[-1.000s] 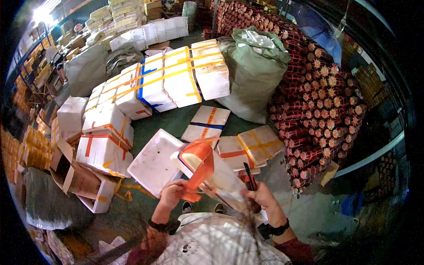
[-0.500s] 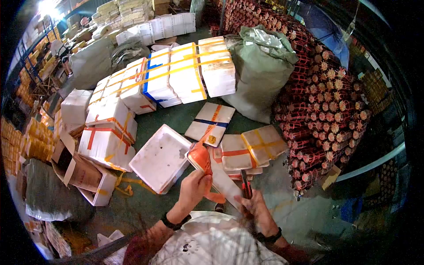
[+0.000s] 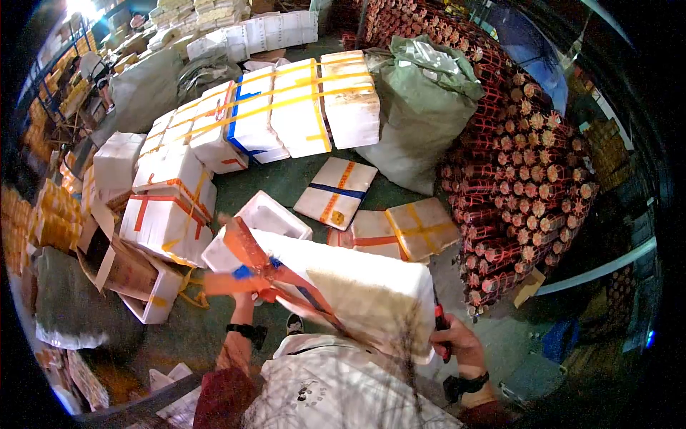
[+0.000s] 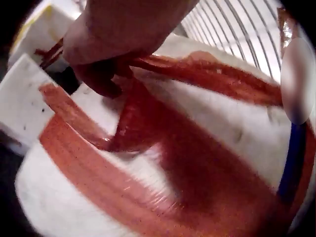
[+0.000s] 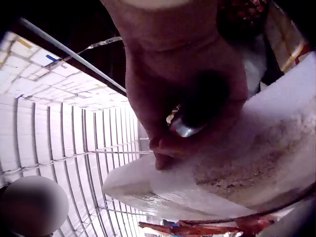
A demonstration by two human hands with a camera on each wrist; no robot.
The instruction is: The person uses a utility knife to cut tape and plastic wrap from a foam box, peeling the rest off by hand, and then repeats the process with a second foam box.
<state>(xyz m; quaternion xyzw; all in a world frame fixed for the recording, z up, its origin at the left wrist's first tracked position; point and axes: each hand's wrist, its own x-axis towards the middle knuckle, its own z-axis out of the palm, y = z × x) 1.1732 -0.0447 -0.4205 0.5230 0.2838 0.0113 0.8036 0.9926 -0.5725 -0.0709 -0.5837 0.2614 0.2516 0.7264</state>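
Note:
A long white foam box (image 3: 364,275) is held up in front of the body, tilted, with brownish stains on its side. Loose orange tape (image 3: 250,247), with a bit of blue tape, crosses and flaps off its left end. My left hand (image 3: 244,306) is at that end, partly hidden by the tape; in the left wrist view its curled fingers pinch an orange strip (image 4: 197,74). At the box's right end, my right hand (image 3: 464,343) grips a slim red-and-black tool (image 3: 440,330), close against the foam. Its working end is hard to make out.
An open foam box (image 3: 275,214) and taped foam lids (image 3: 336,189) lie on the floor ahead. Behind them runs a row of taped foam boxes (image 3: 300,114), with a stuffed green sack (image 3: 429,107) beside it. Red-netted bundles (image 3: 529,186) are piled at right, an open carton (image 3: 128,264) at left.
The foam box has swung from end-on to broadside and now spans both hands. The left hand has moved left with the tape, the right hand further right, still holding the tool.

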